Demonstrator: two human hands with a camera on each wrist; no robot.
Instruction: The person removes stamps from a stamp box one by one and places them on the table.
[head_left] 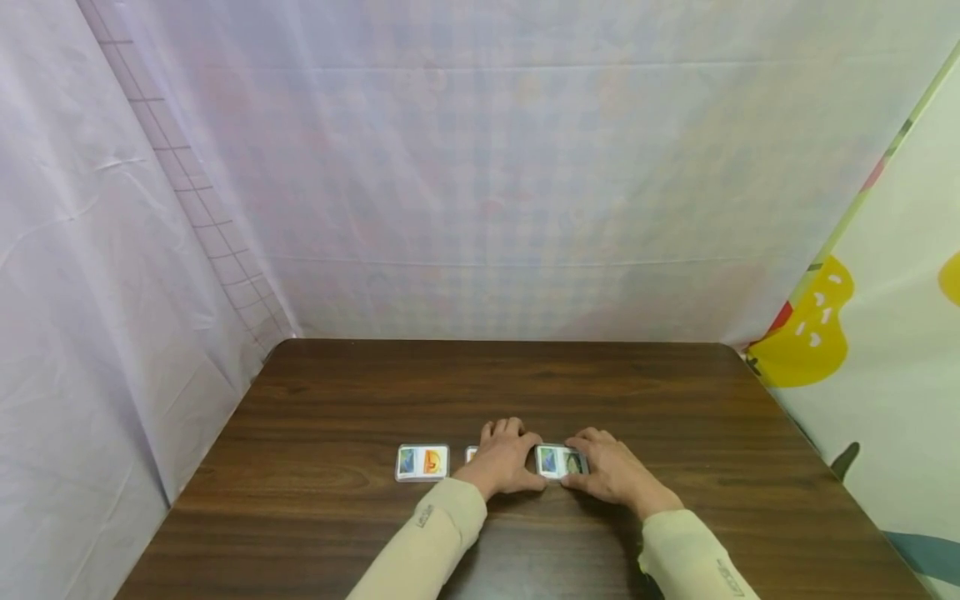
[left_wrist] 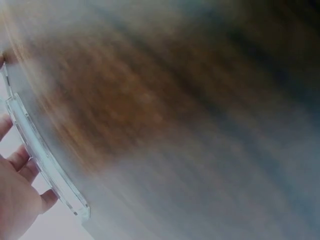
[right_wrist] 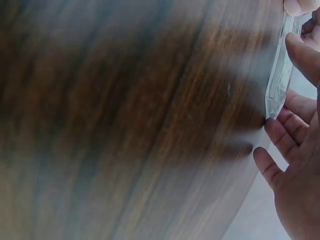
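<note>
Two hands meet at a small clear card case with printed pictures, lying flat on the table. My right hand grips its right end, with thumb and index finger at the near and far edges. At its left end, my left hand has thumb and index finger at the corners. Beneath that hand, a second card case is mostly hidden. A third card case, with a blue-green and an orange picture, lies further left. In the left wrist view a clear case edge runs beside the fingers.
The dark wood-grain table has rounded far corners. A pale curtain hangs behind it, and white cloth hangs on the left. Patterned cloth with a yellow shape borders the right side.
</note>
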